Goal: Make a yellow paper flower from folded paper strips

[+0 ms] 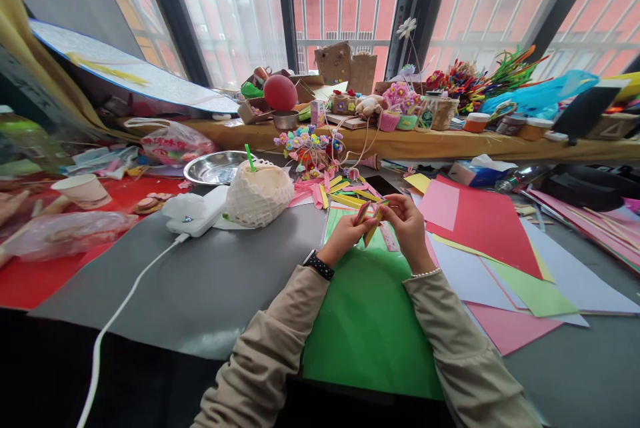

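Observation:
Above a green sheet (367, 335), my two hands meet over small folded paper strips. My left hand (349, 236) is closed on a pink and dark folded paper strip (361, 213). A yellow folded paper strip (370, 237) sits between both hands, and the fingers of my right hand (406, 225) pinch its upper end. Fingers partly hide how the pieces join. Just beyond my hands lies a pile of pink and yellow paper strips (320, 193). A small patterned strip (389, 236) rests on the green sheet beside my right hand.
Left stand a foam-netted coconut (259, 195) with a green straw, a white charger (197, 211) with a cable, and a metal plate (215, 168). Coloured paper sheets (485, 221) spread to the right. Crafts crowd the ledge (425, 148). Another person's hand (13, 208) is far left.

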`<state>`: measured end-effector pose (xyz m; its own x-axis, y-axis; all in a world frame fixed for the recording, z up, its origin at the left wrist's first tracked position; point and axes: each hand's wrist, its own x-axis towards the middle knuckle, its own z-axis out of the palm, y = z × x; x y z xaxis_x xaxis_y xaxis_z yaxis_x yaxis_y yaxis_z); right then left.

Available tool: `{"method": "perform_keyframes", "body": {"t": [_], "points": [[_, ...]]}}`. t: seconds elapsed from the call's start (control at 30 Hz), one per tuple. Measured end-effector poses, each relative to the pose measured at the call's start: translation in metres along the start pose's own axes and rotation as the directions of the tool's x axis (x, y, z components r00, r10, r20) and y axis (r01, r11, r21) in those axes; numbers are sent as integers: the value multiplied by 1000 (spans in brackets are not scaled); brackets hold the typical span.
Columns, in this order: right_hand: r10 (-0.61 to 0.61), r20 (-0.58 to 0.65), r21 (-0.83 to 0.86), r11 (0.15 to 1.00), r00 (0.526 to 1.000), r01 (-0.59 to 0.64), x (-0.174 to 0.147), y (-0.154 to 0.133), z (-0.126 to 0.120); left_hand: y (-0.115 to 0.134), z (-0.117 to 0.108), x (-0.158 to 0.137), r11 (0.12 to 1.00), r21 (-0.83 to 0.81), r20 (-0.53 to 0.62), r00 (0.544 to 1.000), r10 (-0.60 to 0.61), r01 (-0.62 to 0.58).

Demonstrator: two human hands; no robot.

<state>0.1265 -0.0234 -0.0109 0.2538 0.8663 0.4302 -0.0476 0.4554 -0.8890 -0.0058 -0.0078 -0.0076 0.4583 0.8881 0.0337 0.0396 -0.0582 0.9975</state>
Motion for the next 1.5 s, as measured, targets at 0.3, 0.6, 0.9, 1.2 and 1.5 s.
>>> {"method": "perform_keyframes", "body": {"t": [0.3,0.6,0.9,1.2,1.5], "points": [[35,74,110,993,997,-43,-1,-2,1,3,-4,-2,948,-245,150,974,-170,203],[3,93,102,995,996,-13,-2,-3,3,6,-3,-3,996,-86,67,998,-17,23],[-12,89,59,998,996,7,-1,0,0,4,-3,-2,994,-110,39,999,8,-4],[5,84,54,999,996,-10,-2,1,1,4,-2,-2,985,-170,2,1000,28,-28],[13,15,-127,992,1000,-11,-2,1,1,11,1,-5,972,-235,-100,995,5,-28]]}}
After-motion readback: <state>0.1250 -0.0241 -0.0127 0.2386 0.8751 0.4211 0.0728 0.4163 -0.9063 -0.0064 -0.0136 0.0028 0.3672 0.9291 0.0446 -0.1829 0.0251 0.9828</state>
